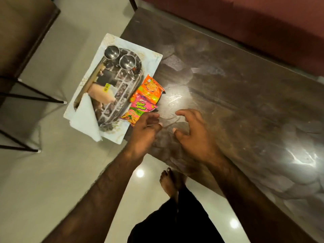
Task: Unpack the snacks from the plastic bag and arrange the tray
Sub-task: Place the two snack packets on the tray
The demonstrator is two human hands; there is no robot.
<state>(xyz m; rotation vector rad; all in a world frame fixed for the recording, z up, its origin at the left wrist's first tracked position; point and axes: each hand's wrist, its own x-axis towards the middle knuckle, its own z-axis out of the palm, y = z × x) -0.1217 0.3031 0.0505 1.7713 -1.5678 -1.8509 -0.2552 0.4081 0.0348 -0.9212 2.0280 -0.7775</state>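
A white patterned tray (154,62) lies at the left end of the dark table and overhangs its edge. On it rests a shiny oval steel plate (121,95) holding two small steel bowls (111,52) (127,61), with a folded white napkin (85,116) at its near end. An orange snack packet (150,88) and a pink and green snack packet (140,107) lie overlapping along the tray's right side. My left hand (143,132) hovers just near the pink packet, fingers apart, holding nothing. My right hand (192,134) is spread above the bare tabletop, empty. No plastic bag is visible.
The dark glossy table (236,95) runs to the right. A maroon sofa (245,23) lies beyond its far edge. A brown chair with thin black legs (26,95) stands on the pale floor at left. My bare foot (169,183) is beside the table's near edge.
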